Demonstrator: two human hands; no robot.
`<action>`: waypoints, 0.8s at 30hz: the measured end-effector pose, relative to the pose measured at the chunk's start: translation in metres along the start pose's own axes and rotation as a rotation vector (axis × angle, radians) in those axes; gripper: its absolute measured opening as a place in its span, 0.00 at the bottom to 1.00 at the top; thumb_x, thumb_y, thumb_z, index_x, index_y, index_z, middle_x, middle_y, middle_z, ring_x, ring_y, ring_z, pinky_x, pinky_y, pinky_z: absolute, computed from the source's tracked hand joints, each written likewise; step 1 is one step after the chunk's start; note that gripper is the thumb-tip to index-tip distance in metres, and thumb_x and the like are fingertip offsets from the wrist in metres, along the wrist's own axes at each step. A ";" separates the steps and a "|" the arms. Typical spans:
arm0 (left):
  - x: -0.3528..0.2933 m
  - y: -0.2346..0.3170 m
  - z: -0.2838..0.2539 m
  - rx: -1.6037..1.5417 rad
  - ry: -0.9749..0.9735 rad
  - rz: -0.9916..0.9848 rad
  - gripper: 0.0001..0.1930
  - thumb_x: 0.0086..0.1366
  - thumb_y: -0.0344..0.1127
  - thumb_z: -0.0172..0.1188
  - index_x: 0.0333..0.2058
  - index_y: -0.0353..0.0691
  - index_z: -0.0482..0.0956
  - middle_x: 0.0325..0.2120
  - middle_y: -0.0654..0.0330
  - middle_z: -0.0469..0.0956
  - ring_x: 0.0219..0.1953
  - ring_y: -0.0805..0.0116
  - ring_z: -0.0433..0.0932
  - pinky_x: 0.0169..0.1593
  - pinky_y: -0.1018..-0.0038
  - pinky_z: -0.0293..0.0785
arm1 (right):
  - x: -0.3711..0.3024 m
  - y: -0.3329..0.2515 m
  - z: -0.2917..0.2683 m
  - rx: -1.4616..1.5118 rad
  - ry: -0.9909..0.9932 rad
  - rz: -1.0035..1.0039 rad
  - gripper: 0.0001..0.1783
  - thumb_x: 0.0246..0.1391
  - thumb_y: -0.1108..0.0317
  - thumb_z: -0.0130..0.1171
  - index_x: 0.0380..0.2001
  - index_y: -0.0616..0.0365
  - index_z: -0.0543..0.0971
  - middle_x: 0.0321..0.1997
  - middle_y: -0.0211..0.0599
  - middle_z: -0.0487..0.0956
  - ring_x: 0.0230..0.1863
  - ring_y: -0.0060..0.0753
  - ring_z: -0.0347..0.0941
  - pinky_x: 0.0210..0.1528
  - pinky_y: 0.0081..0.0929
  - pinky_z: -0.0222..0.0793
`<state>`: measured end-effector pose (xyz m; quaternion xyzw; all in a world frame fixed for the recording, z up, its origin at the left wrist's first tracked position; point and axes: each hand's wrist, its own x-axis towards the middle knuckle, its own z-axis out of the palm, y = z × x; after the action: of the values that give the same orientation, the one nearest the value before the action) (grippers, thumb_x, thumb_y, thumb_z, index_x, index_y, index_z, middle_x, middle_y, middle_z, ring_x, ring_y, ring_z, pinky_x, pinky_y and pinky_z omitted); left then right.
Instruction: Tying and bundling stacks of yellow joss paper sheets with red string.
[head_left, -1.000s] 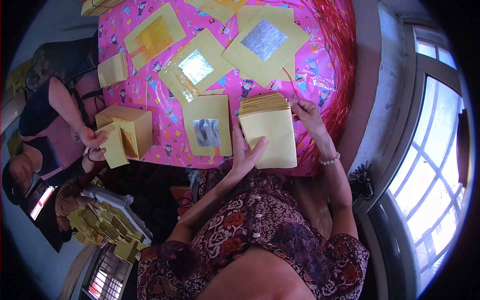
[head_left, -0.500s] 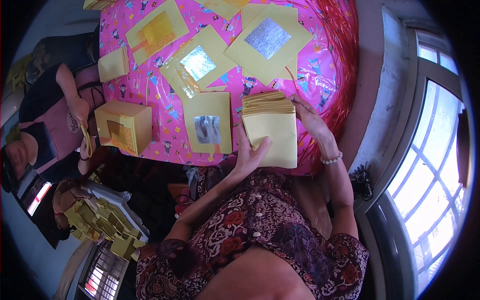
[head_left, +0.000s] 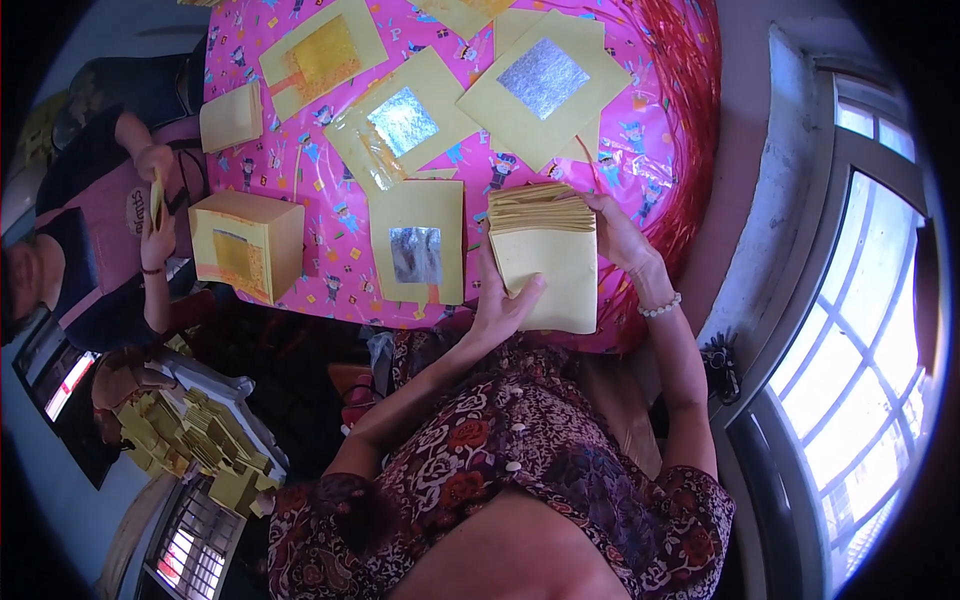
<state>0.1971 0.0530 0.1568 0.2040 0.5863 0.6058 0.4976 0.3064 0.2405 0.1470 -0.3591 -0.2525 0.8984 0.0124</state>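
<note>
A thick stack of folded pale-yellow paper (head_left: 555,275) stands at the table's near edge, its layered folds showing at the far end. My left hand (head_left: 503,308) grips the stack from its left side, the thumb lying across the front sheet. At the far right corner, the fingers of my right hand (head_left: 622,238) close on the edge of the layers; a beaded bracelet circles that wrist. Just left of the stack lies a flat yellow sheet with a silver foil square (head_left: 416,255).
Foil-square yellow sheets (head_left: 545,80) overlap on the pink patterned tablecloth (head_left: 330,180). A tall block of yellow paper (head_left: 270,245) stands left. Red strands (head_left: 690,150) hang along the right edge. A co-worker (head_left: 110,230) holds folded paper at the left. A barred window (head_left: 850,350) is at right.
Both my hands keep their hold on the stack, with only a slight shift of the right fingers. The co-worker's hands have come closer together and lifted the folded paper.
</note>
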 end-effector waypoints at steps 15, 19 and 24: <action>0.005 -0.009 -0.003 0.387 0.137 0.220 0.44 0.49 0.31 0.63 0.60 0.31 0.45 0.50 0.49 0.54 0.53 0.57 0.55 0.59 0.61 0.53 | 0.007 0.006 -0.002 -0.032 -0.060 0.000 0.22 0.58 0.52 0.46 0.45 0.59 0.72 0.45 0.38 0.75 0.47 0.30 0.70 0.52 0.29 0.65; 0.009 -0.021 -0.006 0.238 0.153 0.152 0.41 0.49 0.29 0.62 0.59 0.33 0.47 0.48 0.51 0.55 0.53 0.59 0.57 0.57 0.63 0.58 | 0.008 0.008 0.017 -0.088 0.180 -0.022 0.23 0.60 0.52 0.44 0.45 0.60 0.73 0.45 0.38 0.75 0.46 0.28 0.71 0.51 0.27 0.65; 0.010 -0.017 -0.005 0.033 0.116 0.047 0.40 0.51 0.26 0.59 0.58 0.33 0.45 0.48 0.51 0.54 0.52 0.62 0.61 0.53 0.66 0.64 | 0.007 0.019 0.021 -0.366 0.359 -0.216 0.25 0.62 0.52 0.39 0.46 0.64 0.72 0.41 0.35 0.76 0.44 0.23 0.69 0.49 0.22 0.63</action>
<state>0.1946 0.0556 0.1370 0.1903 0.6190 0.6184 0.4451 0.2906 0.2165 0.1464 -0.4797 -0.4412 0.7534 0.0875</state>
